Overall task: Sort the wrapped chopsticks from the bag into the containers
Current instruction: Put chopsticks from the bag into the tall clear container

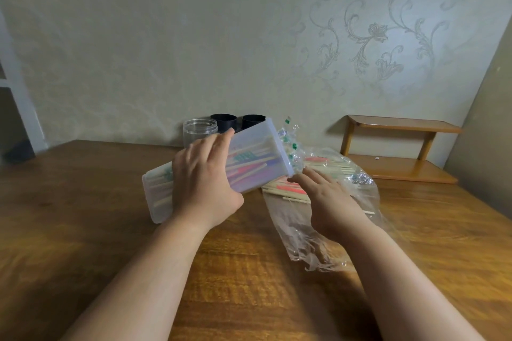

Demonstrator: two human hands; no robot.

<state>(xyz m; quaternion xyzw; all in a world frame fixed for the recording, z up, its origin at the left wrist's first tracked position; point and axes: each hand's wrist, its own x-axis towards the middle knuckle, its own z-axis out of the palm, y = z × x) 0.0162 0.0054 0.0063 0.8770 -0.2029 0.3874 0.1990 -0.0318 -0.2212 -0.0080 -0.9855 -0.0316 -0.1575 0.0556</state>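
Brown wood of a table (83,202) fills the lower view, and behind it stands a pale wall (194,36) with a flower pattern. On the table the left hand (205,183) grips a cloudy plastic box (255,147) from above, with the fingers curled over its top side and the thumb under its near side. The box is tilted: its left end is low at the table and its right end is raised. Inside it lie wrapped chopsticks (249,166) with pink, purple and green wrappers. Right of the box a clear bag (304,243) lies crumpled on the table, and more of them lie inside it. The right hand (329,202) rests on the bag, fingers nearly straight and a little spread, holding nothing. Its fingertips are just beside the raised corner of the box; I cannot tell if they touch it. Behind the box, near the wall, stand a clear jar (198,130) and two black cups (223,120). At the far right corner of the table sits a small wooden shelf (401,147).
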